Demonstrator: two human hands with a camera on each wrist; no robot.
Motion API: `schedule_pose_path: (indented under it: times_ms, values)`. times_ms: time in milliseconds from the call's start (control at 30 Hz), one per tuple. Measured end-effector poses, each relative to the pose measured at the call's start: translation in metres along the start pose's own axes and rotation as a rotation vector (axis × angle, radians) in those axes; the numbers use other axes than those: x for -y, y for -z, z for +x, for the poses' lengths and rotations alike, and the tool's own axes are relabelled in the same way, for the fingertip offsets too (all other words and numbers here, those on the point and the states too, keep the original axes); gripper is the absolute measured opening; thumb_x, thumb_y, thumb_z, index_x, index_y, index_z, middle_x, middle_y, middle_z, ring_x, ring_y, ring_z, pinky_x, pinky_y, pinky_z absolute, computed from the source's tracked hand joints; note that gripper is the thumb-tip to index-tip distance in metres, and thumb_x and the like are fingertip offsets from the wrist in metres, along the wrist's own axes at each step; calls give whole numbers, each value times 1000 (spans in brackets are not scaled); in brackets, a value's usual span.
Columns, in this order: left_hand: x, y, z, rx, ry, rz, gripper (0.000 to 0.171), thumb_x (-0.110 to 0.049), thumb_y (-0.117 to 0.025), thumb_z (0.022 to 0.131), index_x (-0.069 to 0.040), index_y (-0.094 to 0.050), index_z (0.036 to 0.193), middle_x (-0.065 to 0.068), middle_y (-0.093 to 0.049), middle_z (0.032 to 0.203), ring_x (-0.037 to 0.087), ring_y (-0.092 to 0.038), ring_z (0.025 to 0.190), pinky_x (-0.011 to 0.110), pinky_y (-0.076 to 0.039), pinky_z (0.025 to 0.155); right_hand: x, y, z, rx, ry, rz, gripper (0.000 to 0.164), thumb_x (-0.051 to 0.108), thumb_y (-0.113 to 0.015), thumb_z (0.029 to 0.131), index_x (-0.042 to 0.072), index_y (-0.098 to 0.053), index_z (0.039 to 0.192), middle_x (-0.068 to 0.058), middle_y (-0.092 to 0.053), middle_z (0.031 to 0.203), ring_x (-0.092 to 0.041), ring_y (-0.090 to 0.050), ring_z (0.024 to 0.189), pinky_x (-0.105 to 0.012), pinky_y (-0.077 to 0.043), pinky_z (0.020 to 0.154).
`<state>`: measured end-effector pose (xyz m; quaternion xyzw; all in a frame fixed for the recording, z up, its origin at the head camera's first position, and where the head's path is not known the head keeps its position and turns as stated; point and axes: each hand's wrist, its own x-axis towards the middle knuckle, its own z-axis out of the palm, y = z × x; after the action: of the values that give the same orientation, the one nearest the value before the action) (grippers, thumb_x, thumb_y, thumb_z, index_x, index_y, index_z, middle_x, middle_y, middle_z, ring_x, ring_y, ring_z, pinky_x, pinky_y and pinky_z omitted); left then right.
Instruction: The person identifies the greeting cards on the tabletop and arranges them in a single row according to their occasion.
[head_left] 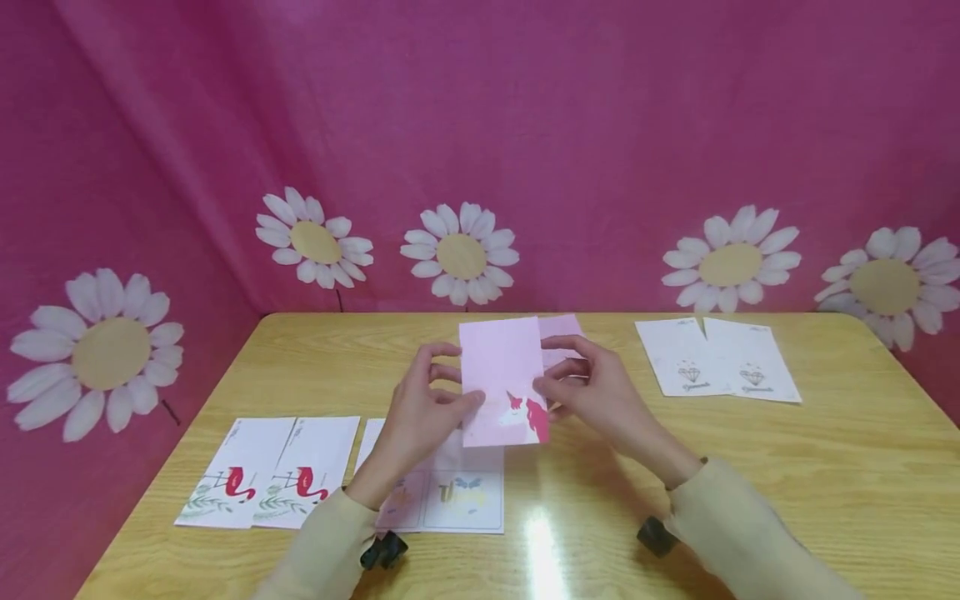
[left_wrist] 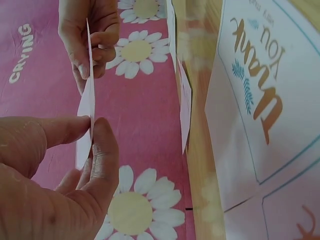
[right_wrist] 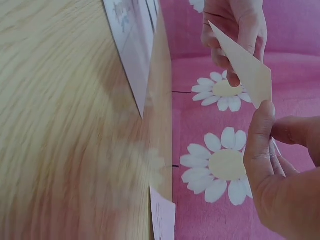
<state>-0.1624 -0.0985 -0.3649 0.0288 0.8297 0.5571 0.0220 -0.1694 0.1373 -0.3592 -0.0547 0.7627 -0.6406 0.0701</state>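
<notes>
A pink card with a unicorn head printed at its lower right [head_left: 501, 367] is held up above the table, between both hands. My left hand [head_left: 423, 404] pinches its left edge between thumb and fingers; in the left wrist view the card [left_wrist: 86, 117] is seen nearly edge-on. At the opposite edge, my right hand [head_left: 600, 396] grips the card with thumb and fingers. Behind it, a second pink card [head_left: 562, 327] lies partly hidden by the held card and my right hand. Under my left wrist are "Thank you" cards [head_left: 463, 500], partly covered by the hand and sleeve.
Two flamingo cards [head_left: 303, 467] lie side by side at the table's left. Two white diamond cards [head_left: 753, 362] overlap slightly at the back right. The wooden table [head_left: 750, 467] meets a pink curtain [head_left: 570, 150] with daisies at its far edge.
</notes>
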Motion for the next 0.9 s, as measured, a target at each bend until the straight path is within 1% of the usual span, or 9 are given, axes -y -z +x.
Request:
schedule_pose_path:
  times_ms: [100, 167, 300, 433, 567, 600, 733, 900]
  values:
    - [0, -3, -1, 27, -11, -5, 52, -13, -80, 88, -21, -55, 133, 9, -65, 114, 18, -71, 85, 34, -62, 72, -2, 5, -4, 0, 14, -20, 58, 5, -75, 90, 7, -52, 143, -13, -71, 94, -17, -71, 72, -38, -64, 68]
    - [0, -5, -1, 53, -17, -22, 49, -11, -79, 88, -19, -58, 131, 10, -66, 113, 18, -71, 83, 36, -63, 70, -4, 8, -8, -4, 14, -35, 60, 5, -75, 90, 9, -51, 145, -15, -71, 97, -18, -71, 73, -38, -64, 68]
    - [-1, -7, -2, 113, -24, -22, 48, -10, -79, 88, -18, -60, 131, 10, -69, 110, 18, -71, 81, 39, -63, 71, -9, 15, -13, -9, 8, -68, 63, 6, -75, 91, 12, -50, 148, -17, -71, 101, -20, -72, 75, -37, -63, 68]
    - [-2, -8, -2, 157, -44, 57, 50, -13, -80, 87, -19, -60, 133, 5, -71, 108, 17, -70, 85, 35, -61, 76, -12, 20, -17, -5, 5, -90, 62, 6, -75, 90, 13, -51, 146, -19, -71, 104, -21, -72, 76, -38, -63, 69]
    - [-2, -9, -2, 193, -67, 136, 53, -18, -81, 87, -21, -59, 135, 2, -71, 108, 16, -69, 88, 33, -58, 80, -14, 24, -21, 14, 9, -112, 57, 7, -76, 90, 9, -55, 142, -19, -70, 104, -21, -72, 77, -39, -64, 69]
    - [-2, -9, -2, 202, -70, 149, 54, -19, -81, 86, -21, -59, 135, 2, -71, 108, 16, -69, 88, 33, -58, 79, -15, 25, -22, 18, 8, -118, 55, 7, -77, 89, 8, -57, 141, -19, -70, 104, -21, -72, 77, -39, -64, 69]
    - [-1, -11, -3, 238, -81, 185, 56, -21, -83, 85, -22, -58, 136, 2, -70, 107, 15, -68, 87, 32, -56, 76, -16, 28, -26, 33, -2, -132, 51, 8, -77, 89, 5, -60, 137, -19, -70, 105, -21, -71, 79, -37, -63, 69]
    - [-1, -14, -4, 297, -82, 215, 59, -24, -83, 86, -22, -55, 138, 2, -69, 110, 15, -68, 90, 31, -57, 75, -18, 32, -32, 35, -36, -141, 50, 10, -78, 89, 5, -62, 135, -17, -70, 102, -20, -70, 78, -36, -63, 70]
